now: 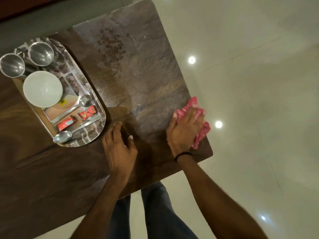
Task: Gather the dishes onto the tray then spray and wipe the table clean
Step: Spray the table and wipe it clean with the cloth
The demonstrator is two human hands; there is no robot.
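Note:
My right hand (184,130) presses flat on a pink cloth (202,133) at the right edge of the dark wooden table (146,83). Beside it my left hand (119,145) rests on the tabletop, fingers apart, holding nothing. An oval tray (96,107) sits on the left of the table. It carries two steel cups (40,53) (12,65), a white bowl (42,88), two spoons (63,136), and two red sachets (88,112). Wet streaks and droplets (112,44) cover the table's far half.
The table's right edge and near right corner (209,152) lie just beyond the cloth. Glossy pale floor tiles (250,83) reflect ceiling lights on the right. My legs (155,213) stand below the table's near edge.

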